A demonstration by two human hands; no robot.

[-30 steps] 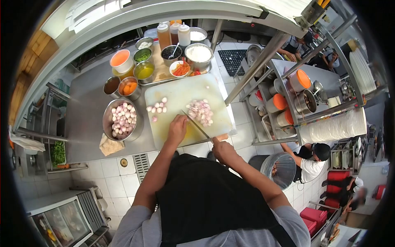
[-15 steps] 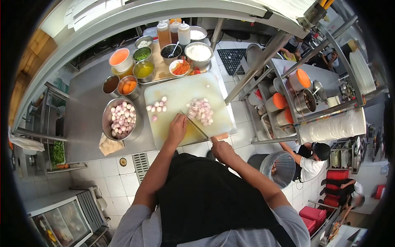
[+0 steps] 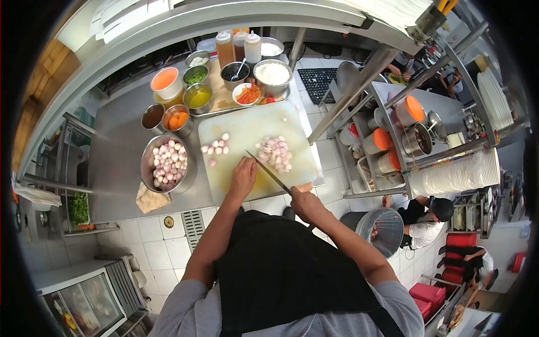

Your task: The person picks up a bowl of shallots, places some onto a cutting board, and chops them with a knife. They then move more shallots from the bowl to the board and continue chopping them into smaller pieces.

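My right hand (image 3: pixel 306 205) grips a long knife (image 3: pixel 268 172) whose blade slants up and left over the pale cutting board (image 3: pixel 241 132). My left hand (image 3: pixel 242 175) rests fingers-down on the board at the blade's tip, pressing on something I cannot make out. Right of the blade lies a pile of cut shallots (image 3: pixel 275 153). A few whole peeled shallots (image 3: pixel 215 147) sit further left on the board. A steel bowl (image 3: pixel 147 169) full of peeled shallots stands left of the board.
Behind the board stand several steel pots of sauces and vegetables (image 3: pixel 197 96), a bowl of white rice (image 3: pixel 272 73) and squeeze bottles (image 3: pixel 224 47). A folded cloth (image 3: pixel 149 198) lies by the bowl. A person crouches by a bin (image 3: pixel 386 230) at right, beside racks of plates (image 3: pixel 455 175).
The knife blade has shifted slightly, its tip rocking beside my left hand. Both hands stay in nearly the same place on the board.
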